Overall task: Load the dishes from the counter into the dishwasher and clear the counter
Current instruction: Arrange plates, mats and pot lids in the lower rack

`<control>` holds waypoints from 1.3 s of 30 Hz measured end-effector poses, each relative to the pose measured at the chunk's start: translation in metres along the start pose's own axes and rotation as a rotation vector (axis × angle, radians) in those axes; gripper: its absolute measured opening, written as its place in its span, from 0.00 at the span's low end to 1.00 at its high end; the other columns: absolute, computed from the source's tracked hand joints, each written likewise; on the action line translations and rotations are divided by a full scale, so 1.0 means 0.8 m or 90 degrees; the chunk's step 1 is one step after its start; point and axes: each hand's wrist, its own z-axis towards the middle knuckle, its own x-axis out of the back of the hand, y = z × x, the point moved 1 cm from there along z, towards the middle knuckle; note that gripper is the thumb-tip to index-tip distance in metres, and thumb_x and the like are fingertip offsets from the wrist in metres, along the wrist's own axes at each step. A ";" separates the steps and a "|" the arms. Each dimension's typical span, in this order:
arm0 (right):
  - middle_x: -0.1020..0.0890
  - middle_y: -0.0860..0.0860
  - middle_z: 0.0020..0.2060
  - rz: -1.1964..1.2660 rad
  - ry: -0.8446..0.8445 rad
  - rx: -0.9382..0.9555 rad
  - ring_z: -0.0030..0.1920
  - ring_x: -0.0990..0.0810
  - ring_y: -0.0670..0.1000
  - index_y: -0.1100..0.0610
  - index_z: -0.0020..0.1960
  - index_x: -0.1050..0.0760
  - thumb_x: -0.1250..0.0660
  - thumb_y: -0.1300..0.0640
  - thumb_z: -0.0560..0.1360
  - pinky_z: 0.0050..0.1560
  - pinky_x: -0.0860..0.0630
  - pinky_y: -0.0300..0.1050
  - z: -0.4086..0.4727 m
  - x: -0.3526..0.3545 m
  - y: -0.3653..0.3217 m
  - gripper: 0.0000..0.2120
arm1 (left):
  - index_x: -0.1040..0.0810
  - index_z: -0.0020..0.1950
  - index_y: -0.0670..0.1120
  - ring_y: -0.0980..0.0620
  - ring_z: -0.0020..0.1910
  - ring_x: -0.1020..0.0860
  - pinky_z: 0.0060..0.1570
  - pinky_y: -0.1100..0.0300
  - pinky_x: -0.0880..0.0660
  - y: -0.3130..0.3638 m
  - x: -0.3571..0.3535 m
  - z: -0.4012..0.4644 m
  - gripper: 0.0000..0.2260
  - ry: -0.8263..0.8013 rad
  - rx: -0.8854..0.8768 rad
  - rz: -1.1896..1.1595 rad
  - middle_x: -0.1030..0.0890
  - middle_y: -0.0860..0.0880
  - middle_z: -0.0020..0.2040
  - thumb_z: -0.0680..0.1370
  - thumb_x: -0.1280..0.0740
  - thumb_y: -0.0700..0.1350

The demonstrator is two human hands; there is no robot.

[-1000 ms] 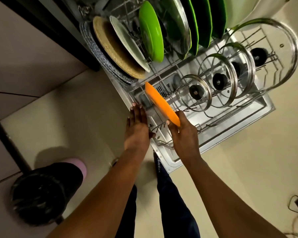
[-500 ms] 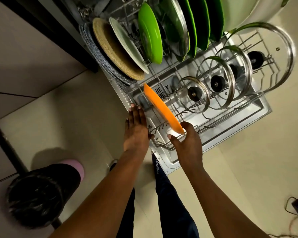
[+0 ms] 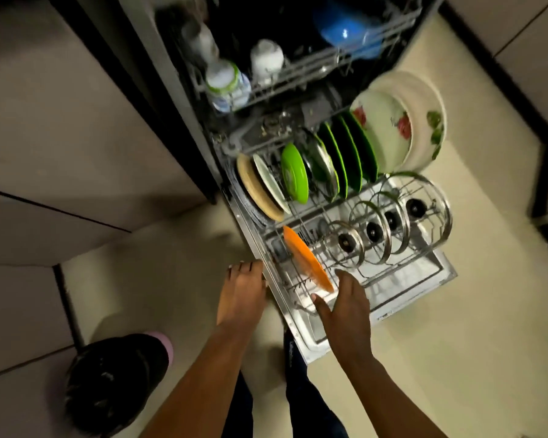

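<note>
An orange plate (image 3: 304, 257) stands on edge in the front left of the pulled-out lower rack (image 3: 393, 279) of the dishwasher. My right hand (image 3: 345, 305) is at the plate's near end, thumb and fingers spread and relaxed beside its rim. My left hand (image 3: 242, 292) lies flat with straight fingers against the rack's left edge. Behind the orange plate stand a woven mat (image 3: 253, 188), a white plate (image 3: 271, 184) and several green plates (image 3: 295, 173). Several glass lids (image 3: 374, 232) fill the right side.
Floral bowls (image 3: 389, 128) lean at the rack's back right. The upper rack holds a bottle (image 3: 227, 83), a white cup (image 3: 266, 58) and a blue bowl (image 3: 345, 30). A black-lined bin (image 3: 114, 380) stands on the floor at the left. The open door (image 3: 408, 289) lies under the rack.
My right hand has loosened its grip and the orange plate now stands in the rack. The view has risen, showing the upper rack. My left hand stays at the rack's edge.
</note>
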 end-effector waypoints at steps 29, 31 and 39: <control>0.18 0.55 0.44 -0.060 -0.005 0.715 0.40 0.17 0.54 0.61 0.56 0.22 0.19 0.61 0.61 0.39 0.20 0.45 -0.103 0.065 -0.616 0.25 | 0.31 0.67 0.48 0.46 0.61 0.29 0.59 0.54 0.30 -0.342 0.467 -0.286 0.17 0.397 0.223 -0.009 0.29 0.48 0.63 0.79 0.38 0.48; 0.18 0.56 0.46 -0.035 -0.001 0.752 0.42 0.17 0.55 0.62 0.56 0.22 0.20 0.62 0.62 0.41 0.19 0.46 -0.112 0.056 -0.656 0.25 | 0.31 0.68 0.47 0.46 0.61 0.29 0.59 0.54 0.30 -0.380 0.480 -0.307 0.18 0.417 0.268 -0.007 0.29 0.48 0.64 0.79 0.37 0.49; 0.18 0.55 0.49 0.043 -0.067 0.860 0.47 0.17 0.55 0.61 0.59 0.22 0.27 0.62 0.71 0.48 0.19 0.51 -0.121 -0.030 -0.793 0.17 | 0.28 0.64 0.46 0.44 0.59 0.26 0.56 0.52 0.29 -0.542 0.518 -0.356 0.17 0.492 0.451 -0.048 0.26 0.46 0.61 0.77 0.33 0.50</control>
